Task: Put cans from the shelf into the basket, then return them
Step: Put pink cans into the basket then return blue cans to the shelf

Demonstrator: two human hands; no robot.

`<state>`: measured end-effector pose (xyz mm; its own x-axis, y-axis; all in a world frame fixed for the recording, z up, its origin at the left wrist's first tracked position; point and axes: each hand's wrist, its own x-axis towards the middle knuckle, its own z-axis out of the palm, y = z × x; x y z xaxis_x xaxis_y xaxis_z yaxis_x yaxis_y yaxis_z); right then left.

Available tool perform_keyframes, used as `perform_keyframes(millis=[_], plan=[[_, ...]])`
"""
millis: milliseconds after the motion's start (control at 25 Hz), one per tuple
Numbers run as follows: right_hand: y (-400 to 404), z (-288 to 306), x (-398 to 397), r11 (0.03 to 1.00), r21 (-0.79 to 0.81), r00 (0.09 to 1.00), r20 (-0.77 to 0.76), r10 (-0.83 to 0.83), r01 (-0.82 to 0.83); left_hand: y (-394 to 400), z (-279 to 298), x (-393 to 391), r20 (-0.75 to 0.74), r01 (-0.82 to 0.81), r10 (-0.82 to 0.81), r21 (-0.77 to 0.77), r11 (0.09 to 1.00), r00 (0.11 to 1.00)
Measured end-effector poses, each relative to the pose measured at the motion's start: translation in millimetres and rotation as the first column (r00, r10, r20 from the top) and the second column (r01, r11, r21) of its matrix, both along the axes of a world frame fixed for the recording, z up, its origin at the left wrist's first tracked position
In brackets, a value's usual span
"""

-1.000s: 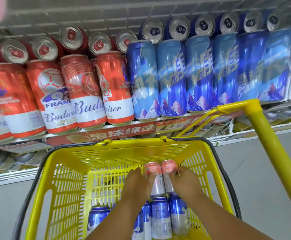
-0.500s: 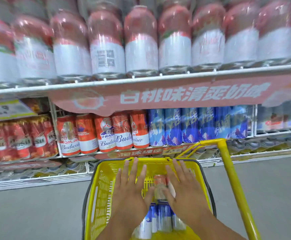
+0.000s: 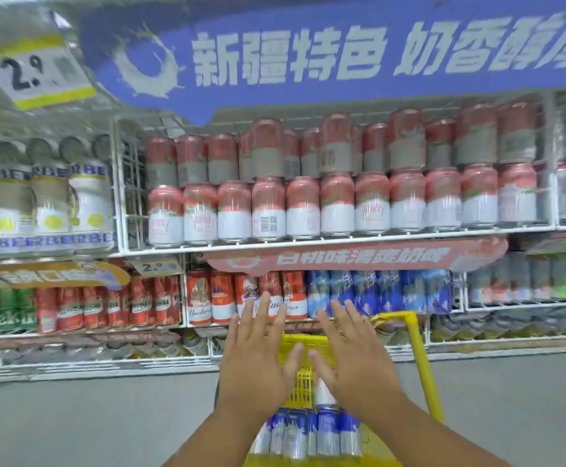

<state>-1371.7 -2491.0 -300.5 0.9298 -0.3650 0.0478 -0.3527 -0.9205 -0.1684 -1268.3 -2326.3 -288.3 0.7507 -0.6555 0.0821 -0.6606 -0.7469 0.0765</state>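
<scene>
A yellow plastic basket [image 3: 308, 345] stands on the floor below me, with several blue-and-white cans [image 3: 308, 433] lying in it. A pink-and-white can [image 3: 322, 394] shows between my hands at the basket's far end. My left hand [image 3: 254, 362] and my right hand [image 3: 352, 362] hover above the basket, fingers spread, holding nothing. Two stacked rows of pink-and-white cans [image 3: 337, 210] fill the shelf at eye level.
Red cans [image 3: 222, 296] and blue cans [image 3: 386, 291] line the shelf below the pink ones. The basket's yellow handle [image 3: 419, 362] rises at its right side. White cans [image 3: 52, 203] fill the left bay. Grey floor lies between me and the shelving.
My hands let go of the two pink cans in the basket and rose with fingers spread. The view tilted up from the red and blue cans to the pink-can shelf.
</scene>
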Motion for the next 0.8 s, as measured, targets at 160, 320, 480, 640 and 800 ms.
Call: perform_keyframes(millis=[160,320,480,640,800], plan=[[4.4,60.5,2.6,1.000,-0.006,0.998,0.058,-0.011,0.011,4.6,65.2,-1.9,0.019,-0.038,0.038,-0.042,0.998,0.999],[5.9,135.4,4.9,0.999,-0.021,0.993,0.110,0.033,-0.031,16.3,135.5,3.1,0.054,-0.064,0.069,-0.085,0.994,0.996],[10.1,203.9,7.4,0.998,-0.032,0.975,0.214,0.055,-0.050,19.9,204.7,9.2,0.127,-0.074,0.088,-0.115,0.991,0.988],[9.9,257.1,12.7,0.993,-0.080,0.965,0.243,0.100,-0.083,16.0,264.5,9.7,0.149,-0.078,0.107,-0.187,0.979,0.983],[-1.4,314.6,21.8,0.986,-0.112,0.948,0.281,0.148,-0.121,9.0,316.3,14.3,0.147,-0.108,0.147,-0.247,0.963,0.978]])
